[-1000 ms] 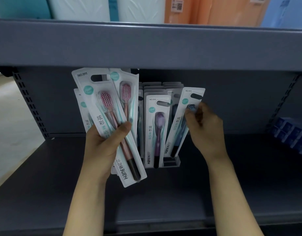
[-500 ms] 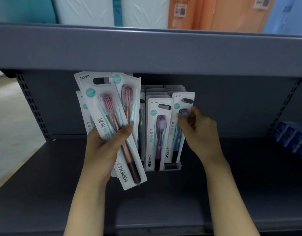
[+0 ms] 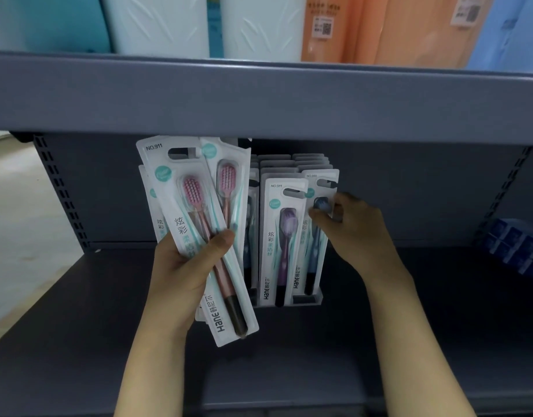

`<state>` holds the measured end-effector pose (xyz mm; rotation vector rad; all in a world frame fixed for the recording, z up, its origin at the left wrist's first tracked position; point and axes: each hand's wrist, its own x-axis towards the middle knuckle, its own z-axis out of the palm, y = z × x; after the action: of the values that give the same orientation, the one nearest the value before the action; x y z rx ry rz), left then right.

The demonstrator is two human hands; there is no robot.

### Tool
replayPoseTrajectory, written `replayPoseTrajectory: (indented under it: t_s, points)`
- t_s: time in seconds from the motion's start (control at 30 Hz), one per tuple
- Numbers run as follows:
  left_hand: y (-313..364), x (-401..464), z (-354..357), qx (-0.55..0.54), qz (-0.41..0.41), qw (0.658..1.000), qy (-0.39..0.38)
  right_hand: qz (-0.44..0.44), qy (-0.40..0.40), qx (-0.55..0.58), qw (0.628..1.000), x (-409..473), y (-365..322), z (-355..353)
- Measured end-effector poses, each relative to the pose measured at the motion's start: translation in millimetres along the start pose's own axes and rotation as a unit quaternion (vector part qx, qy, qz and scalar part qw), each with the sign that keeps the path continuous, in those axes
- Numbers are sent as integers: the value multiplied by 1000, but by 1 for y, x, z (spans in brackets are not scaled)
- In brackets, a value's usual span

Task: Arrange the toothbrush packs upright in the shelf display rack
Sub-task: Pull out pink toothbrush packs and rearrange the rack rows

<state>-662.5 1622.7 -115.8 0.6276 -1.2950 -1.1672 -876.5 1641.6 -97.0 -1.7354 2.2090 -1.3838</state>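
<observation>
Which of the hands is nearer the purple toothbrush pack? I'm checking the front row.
Right. The right hand pinches the blue pack beside the purple toothbrush pack; the left hand grips pink packs further left.

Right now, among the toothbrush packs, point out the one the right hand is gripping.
The blue toothbrush pack at the rack's front right, pinched near its top by the right hand. The purple pack beside it stands untouched; the pink packs are in the left hand.

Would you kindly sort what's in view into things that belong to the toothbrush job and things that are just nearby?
Part of the job:
- pink toothbrush packs, gripped by the left hand
- blue toothbrush pack, pinched by the right hand
- purple toothbrush pack in the display rack

Just nearby:
- orange packages on the upper shelf
- blue boxes at right
</observation>
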Motion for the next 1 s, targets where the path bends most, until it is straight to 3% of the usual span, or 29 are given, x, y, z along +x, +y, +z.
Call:
replayPoseTrajectory:
  t_s: [0.33,0.53,0.73,0.87,1.0]
  points:
    - [6,-2,-8,-2,0,1000,1,32,-19,-35,999,-16,-10,-9]
    - [10,-1,-18,0,0,1000,19,-31,237,-50,970,-27,-53,-13]
    - [11,0,-26,-5,1,999,36,-119,125,-43,984,-49,-86,52]
    - [12,1,-32,-6,0,999,41,-55,26,-60,996,-46,-93,70]
    - [15,5,-35,-8,1,1000,30,-39,31,-89,995,-37,-96,82]
